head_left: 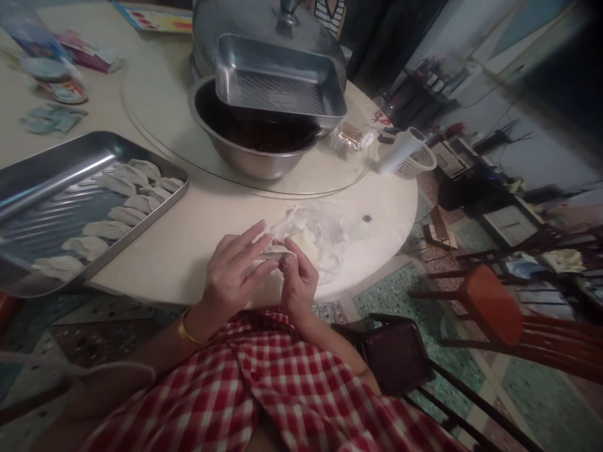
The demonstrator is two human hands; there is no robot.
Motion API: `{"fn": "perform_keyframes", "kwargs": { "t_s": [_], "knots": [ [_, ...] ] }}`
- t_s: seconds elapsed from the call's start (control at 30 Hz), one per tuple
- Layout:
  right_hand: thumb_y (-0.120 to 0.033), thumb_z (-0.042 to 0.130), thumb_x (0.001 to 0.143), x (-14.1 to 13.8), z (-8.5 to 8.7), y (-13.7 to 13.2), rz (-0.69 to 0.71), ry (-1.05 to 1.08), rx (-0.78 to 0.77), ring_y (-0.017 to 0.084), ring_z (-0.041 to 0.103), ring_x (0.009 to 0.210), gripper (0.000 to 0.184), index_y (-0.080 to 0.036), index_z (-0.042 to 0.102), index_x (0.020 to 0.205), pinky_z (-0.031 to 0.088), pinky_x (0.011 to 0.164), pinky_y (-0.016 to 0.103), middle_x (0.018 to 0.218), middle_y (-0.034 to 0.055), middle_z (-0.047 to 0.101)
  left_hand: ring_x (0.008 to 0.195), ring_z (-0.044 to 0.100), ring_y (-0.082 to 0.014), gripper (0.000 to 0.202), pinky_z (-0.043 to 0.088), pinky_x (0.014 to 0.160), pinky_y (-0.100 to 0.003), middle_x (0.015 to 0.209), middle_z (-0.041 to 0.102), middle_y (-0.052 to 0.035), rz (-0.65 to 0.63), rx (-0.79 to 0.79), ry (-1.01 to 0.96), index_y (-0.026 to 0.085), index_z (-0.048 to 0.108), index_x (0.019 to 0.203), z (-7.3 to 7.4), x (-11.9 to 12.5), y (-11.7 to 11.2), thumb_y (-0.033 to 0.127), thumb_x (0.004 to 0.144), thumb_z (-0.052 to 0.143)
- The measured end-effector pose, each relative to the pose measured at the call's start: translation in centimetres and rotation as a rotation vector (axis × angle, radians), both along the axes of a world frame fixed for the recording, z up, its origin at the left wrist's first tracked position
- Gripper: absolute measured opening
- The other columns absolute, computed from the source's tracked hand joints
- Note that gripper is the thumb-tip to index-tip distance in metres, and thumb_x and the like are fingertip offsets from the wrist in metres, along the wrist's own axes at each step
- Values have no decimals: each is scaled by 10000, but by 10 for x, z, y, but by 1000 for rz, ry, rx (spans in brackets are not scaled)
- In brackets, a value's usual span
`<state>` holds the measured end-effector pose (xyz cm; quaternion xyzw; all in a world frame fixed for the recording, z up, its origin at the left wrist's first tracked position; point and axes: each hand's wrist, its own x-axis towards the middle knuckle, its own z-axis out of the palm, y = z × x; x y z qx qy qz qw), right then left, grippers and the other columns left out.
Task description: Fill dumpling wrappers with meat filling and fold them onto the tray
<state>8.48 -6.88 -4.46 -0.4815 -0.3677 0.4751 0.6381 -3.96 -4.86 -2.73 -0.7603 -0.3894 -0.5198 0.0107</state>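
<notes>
My left hand [233, 267] and my right hand [298, 282] meet at the near edge of the round table [198, 245]. Both pinch a pale dumpling wrapper [276, 254] between their fingertips. The left fingers lie partly stretched over it, while the right fingers are curled. Just behind the hands lies a clear plastic bag [320, 232] with a stack of pale wrappers inside. A steel tray [70, 207] at the left holds several folded dumplings [125, 198]. A steel bowl [249, 141] of dark filling stands behind, with a second steel tray [277, 81] resting across its rim.
A large domed metal lid [245, 19] stands at the back beside a person in a striped top. Packets and papers lie at the far left. A white roll [398, 150] lies at the table's right edge. Wooden chairs [490, 307] and a dark stool [396, 355] stand on the floor to the right.
</notes>
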Motion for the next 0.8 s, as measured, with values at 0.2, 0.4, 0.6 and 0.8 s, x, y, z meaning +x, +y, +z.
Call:
{"fn": "perform_keyframes", "kwargs": {
  "t_s": [0.2,0.4,0.6,0.8],
  "knots": [
    [-528,699,748,-2,-4,1,23,20,-30,162,739,809,421,-223,741,1035,627,836,368,978,30,785,826,646,-196,202,558,726,-369,1180,706,-116,95,84,94,201,696,1024,5,1,4,149,831,661],
    [-510,720,735,-2,0,3,23,65,-32,152,737,795,399,-234,744,1022,634,810,351,976,22,785,889,655,-234,266,534,765,-402,1217,692,-115,120,109,160,210,663,1130,4,1,6,248,869,630],
    [-485,710,759,-2,4,5,60,166,-25,156,738,809,395,-231,724,1060,644,782,356,1004,29,777,1098,627,-274,490,523,869,-415,1347,593,-175,61,-85,59,175,524,1343,-1,-18,-1,312,883,624],
    [-511,705,751,-11,2,6,87,147,-38,176,734,846,435,-212,717,1065,636,820,400,1020,51,774,840,643,-204,157,527,774,-380,1215,684,-138,147,10,104,182,711,998,-5,-18,-4,200,858,642]
  ]
}}
